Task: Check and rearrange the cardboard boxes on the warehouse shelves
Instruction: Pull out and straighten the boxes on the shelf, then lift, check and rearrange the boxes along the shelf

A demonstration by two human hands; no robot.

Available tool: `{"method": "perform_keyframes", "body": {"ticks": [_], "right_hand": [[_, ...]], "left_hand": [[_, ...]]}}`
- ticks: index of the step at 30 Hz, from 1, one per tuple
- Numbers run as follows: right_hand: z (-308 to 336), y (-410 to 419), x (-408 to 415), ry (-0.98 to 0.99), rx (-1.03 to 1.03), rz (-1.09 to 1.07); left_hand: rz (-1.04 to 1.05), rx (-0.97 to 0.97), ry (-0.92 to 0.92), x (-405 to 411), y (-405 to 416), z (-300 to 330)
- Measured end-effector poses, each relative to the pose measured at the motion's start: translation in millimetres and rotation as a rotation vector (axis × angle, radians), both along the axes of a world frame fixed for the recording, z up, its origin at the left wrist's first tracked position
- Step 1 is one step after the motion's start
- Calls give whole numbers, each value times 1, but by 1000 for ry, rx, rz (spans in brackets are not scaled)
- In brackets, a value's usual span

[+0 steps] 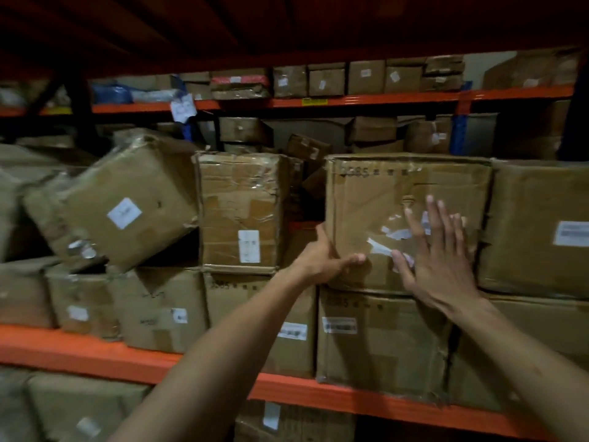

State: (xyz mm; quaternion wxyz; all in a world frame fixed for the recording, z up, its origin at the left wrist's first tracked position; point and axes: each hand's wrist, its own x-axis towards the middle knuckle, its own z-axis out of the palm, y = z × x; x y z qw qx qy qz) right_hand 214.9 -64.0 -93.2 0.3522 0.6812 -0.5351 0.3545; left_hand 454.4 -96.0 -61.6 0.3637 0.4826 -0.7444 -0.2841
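A worn cardboard box point(376, 199) with "2585" printed near its top sits on the upper layer of the shelf, right of centre. My left hand point(325, 260) grips its lower left corner, thumb on the front face and fingers around the side. My right hand point(436, 256) lies flat on the box's front, fingers spread over a torn white label. Under it sits another "2585" box point(379, 342). A narrow gap separates the held box from a taped upright box point(239, 212) to its left.
A tilted box point(127, 202) leans at the left on lower boxes. A large box point(538, 224) adjoins the held box on the right. An orange shelf beam point(95, 352) runs along the front. More boxes fill the back rack and the shelf below.
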Motion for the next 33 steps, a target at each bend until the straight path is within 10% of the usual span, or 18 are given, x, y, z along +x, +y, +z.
{"method": "perform_keyframes", "body": {"ticks": [5,8,15,23,33], "right_hand": [[35,3,80,42,-99,442],[28,7,149,-222,267,570],[2,-21,250,-1148,1025,496],[5,-47,294,-1735,820,580],[-13,30,297,-1932,499,587]], "left_hand": [[201,-533,83,78,22,68],[493,-801,-55,127,20,113],[473,-380,-438,213,-28,156],[31,-219,-39,237,-70,147],[-52,-377,110,229,-18,134]]}}
